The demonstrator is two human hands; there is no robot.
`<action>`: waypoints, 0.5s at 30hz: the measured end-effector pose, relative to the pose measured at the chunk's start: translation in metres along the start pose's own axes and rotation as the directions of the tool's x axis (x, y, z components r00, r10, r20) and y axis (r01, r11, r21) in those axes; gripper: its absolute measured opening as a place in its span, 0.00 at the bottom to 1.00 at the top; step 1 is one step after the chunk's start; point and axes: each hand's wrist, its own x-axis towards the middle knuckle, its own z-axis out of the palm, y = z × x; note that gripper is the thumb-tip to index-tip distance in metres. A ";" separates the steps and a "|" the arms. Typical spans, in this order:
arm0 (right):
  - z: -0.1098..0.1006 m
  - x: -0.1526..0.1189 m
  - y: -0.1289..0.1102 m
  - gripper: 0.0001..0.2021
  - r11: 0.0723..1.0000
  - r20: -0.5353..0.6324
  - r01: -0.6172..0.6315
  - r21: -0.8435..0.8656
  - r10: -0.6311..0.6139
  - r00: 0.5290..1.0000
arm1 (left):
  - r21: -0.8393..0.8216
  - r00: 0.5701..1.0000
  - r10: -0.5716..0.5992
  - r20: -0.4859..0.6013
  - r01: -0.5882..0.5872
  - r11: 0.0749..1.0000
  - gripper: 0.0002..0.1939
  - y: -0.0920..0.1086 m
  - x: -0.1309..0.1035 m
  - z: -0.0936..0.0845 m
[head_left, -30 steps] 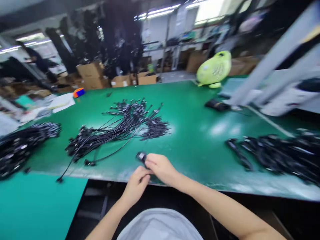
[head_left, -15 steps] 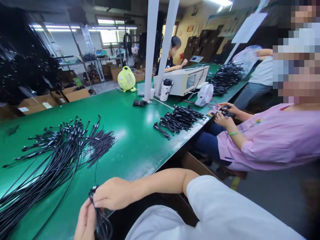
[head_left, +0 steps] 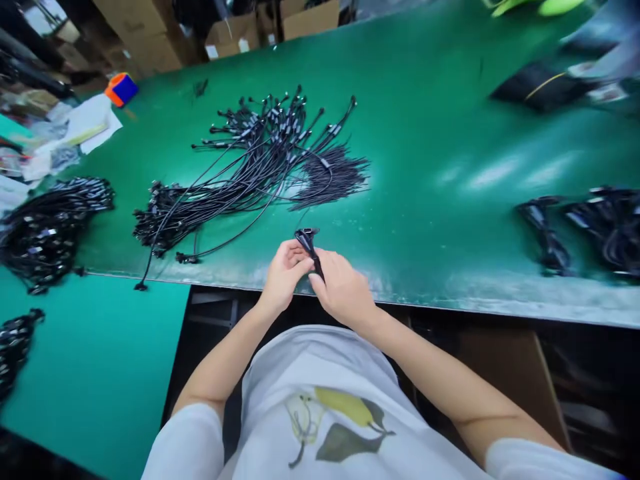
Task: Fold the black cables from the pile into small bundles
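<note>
Both hands meet at the front edge of the green table [head_left: 425, 220], around a folded black cable bundle [head_left: 311, 250]. My left hand [head_left: 284, 275] has its fingers and thumb closed on the bundle's left side. From the right, my right hand [head_left: 344, 283] wraps round its lower part. The connector end sticks up above the fingers; the lower end is hidden by the hands. Just beyond lies a spread of long black cables [head_left: 245, 177] with connectors at their ends. A pile of short thin black ties [head_left: 333, 177] lies at its right.
Folded cable bundles [head_left: 613, 230] lie at the right. Another cable heap [head_left: 55, 223] is at the left, near papers and an orange and blue tape roll [head_left: 121, 89]. Cardboard boxes [head_left: 310, 20] stand behind the table. A lower green surface [head_left: 115, 347] adjoins at the left.
The head view has swung left and down, so the co-workers are out of view. My hands now appear in the middle, still on the cable bundle, with its connector end pointing up.
</note>
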 end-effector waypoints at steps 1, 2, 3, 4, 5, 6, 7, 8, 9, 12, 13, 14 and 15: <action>0.003 -0.003 -0.001 0.21 1.000 0.001 -0.010 0.014 0.010 1.000 | 0.005 1.000 0.006 0.016 -0.006 1.000 0.27 -0.001 0.000 0.000; 0.005 -0.005 -0.001 0.22 1.000 0.006 -0.022 0.014 0.022 1.000 | 0.008 0.999 0.006 0.034 -0.006 1.000 0.26 -0.001 0.000 0.001; 0.006 -0.007 0.000 0.22 1.000 0.012 -0.027 -0.002 0.027 1.000 | 0.015 0.999 0.003 0.052 -0.004 1.000 0.26 0.000 0.000 0.001; 0.007 -0.007 0.002 0.21 0.999 0.014 -0.022 -0.034 0.023 1.000 | 0.033 0.998 0.004 0.065 -0.006 0.999 0.25 0.001 0.000 0.000; 0.006 -0.007 0.006 0.20 0.997 0.007 -0.006 -0.078 0.006 1.000 | 0.066 0.997 0.010 0.071 -0.015 0.998 0.25 0.003 0.001 -0.001; 0.006 -0.007 0.011 0.20 0.992 -0.007 0.018 -0.125 -0.019 1.000 | 0.111 0.997 0.026 0.070 -0.034 0.993 0.25 0.005 0.003 -0.002; 0.005 -0.007 0.016 0.19 0.985 -0.025 0.047 -0.167 -0.052 0.998 | 0.167 0.996 0.054 0.065 -0.065 0.984 0.25 0.008 0.006 -0.005; 0.004 -0.007 0.021 0.19 0.978 -0.040 0.074 -0.196 -0.083 0.996 | 0.226 0.994 0.092 0.064 -0.104 0.969 0.25 0.011 0.008 -0.007; 0.003 -0.008 0.025 0.19 0.974 -0.048 0.095 -0.208 -0.107 0.993 | 0.284 0.989 0.130 0.072 -0.146 0.948 0.24 0.013 0.010 -0.010; 0.003 -0.012 0.036 0.19 0.971 -0.033 0.130 -0.201 -0.139 0.990 | 0.434 0.967 0.206 0.152 -0.253 0.865 0.18 0.023 0.013 -0.016; 0.004 -0.013 0.038 0.19 0.969 -0.022 0.140 -0.203 -0.147 0.989 | 0.491 0.958 0.222 0.184 -0.285 0.823 0.16 0.026 0.014 -0.017; 0.004 -0.013 0.040 0.19 0.966 -0.017 0.150 -0.210 -0.157 0.988 | 0.547 0.947 0.240 0.212 -0.318 0.775 0.14 0.029 0.014 -0.017; 0.005 -0.013 0.041 0.19 0.963 -0.020 0.155 -0.219 -0.163 0.986 | 0.596 0.937 0.258 0.236 -0.349 0.724 0.12 0.031 0.014 -0.017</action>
